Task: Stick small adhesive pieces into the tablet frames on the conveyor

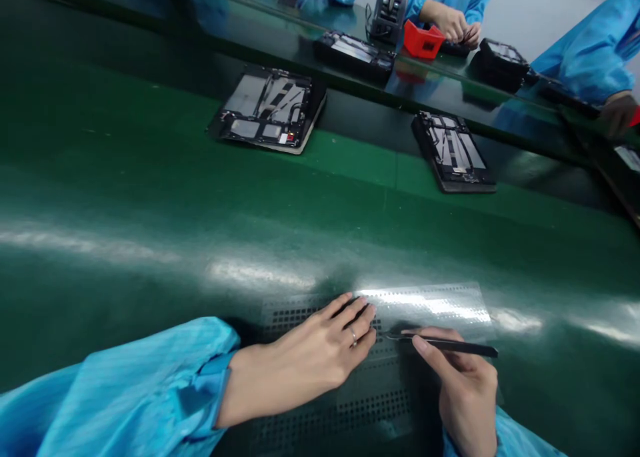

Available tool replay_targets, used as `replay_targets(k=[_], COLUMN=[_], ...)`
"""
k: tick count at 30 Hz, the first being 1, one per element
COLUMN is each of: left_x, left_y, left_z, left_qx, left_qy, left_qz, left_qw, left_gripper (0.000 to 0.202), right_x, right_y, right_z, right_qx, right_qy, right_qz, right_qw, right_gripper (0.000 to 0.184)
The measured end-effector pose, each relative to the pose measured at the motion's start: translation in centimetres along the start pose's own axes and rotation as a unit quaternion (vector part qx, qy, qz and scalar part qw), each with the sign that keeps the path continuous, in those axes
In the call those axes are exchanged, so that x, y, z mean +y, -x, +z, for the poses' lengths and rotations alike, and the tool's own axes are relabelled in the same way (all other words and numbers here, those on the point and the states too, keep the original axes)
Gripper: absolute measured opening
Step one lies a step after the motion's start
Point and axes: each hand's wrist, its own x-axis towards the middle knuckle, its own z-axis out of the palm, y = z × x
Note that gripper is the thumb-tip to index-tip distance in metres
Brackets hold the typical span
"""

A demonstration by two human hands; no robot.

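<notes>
Head view: resting L hand point(320, 350) palm-down, w/ fingers a bit apart & ring point(354, 337) on one, on clear sheet point(430, 303) bearing rows of small blk squares point(295, 319), toward near edge of grn desk point(150, 197); flat there, gripping nothing. Pinching blk tweezers point(465, 345) in R hand point(467, 383), pointed L w/ tips by R end of upper rows, just beside L hand; too small to tell whether holding anything at tips. Also showing lower rows point(380, 401), nearer that same edge; can't tell if on same sheet. Wearing blue sleeves point(140, 377) on both arms. Toward far edge of desk, well apart from sheet: one opened tablet-like device point(270, 103) L of ctr, plus another such device point(453, 147) further R. Beyond far edge, past raised ledge: red bin point(415, 40), dk reel unit point(390, 10) just beside, & co-worker's hands point(445, 22) close by.
</notes>
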Motion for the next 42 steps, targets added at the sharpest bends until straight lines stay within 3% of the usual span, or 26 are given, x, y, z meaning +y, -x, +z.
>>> replay_targets(k=[15, 21, 25, 29, 34, 37, 42], left_x=[0.1, 0.2, -0.2, -2.7, -8.3, -11.4, -15.1], left_y=[-0.3, -0.4, -0.1, -1.3, -5.9, -9.2, -14.1], left_z=[-0.5, -0.6, -0.9, -1.6, -3.0, -2.7, 0.5], left_qx=[-0.004, -0.009, -0.010, -0.026, -0.019, 0.009, 0.048], left_qy=[-0.007, -0.003, 0.037, 0.129, 0.270, 0.251, 0.155], left_qz=[-0.011, -0.015, -0.040, -0.102, -0.240, -0.280, -0.328], left_qw=[1.000, 1.000, 0.998, 0.986, 0.933, 0.927, 0.931], left_gripper=[0.033, 0.030, 0.031, 0.033, 0.027, 0.031, 0.036], right_x=[0.5, -0.7, -2.0, -4.5, -7.8, -8.6, -8.6], right_y=[-0.1, -0.4, -1.6, -5.2, -12.9, -18.2, -24.7], right_z=[0.4, 0.4, -1.1, -3.1, -4.2, -4.0, -2.6], right_qx=[0.016, -0.001, -0.001, 0.045, 0.096, 0.100, 0.123], right_qy=[-0.036, -0.097, -0.120, -0.145, -0.221, -0.251, -0.279], right_qz=[0.036, 0.052, 0.031, -0.019, -0.106, -0.106, -0.057], right_qw=[0.999, 0.994, 0.992, 0.988, 0.965, 0.957, 0.951], right_gripper=[0.010, 0.012, 0.011, 0.012, 0.014, 0.012, 0.019])
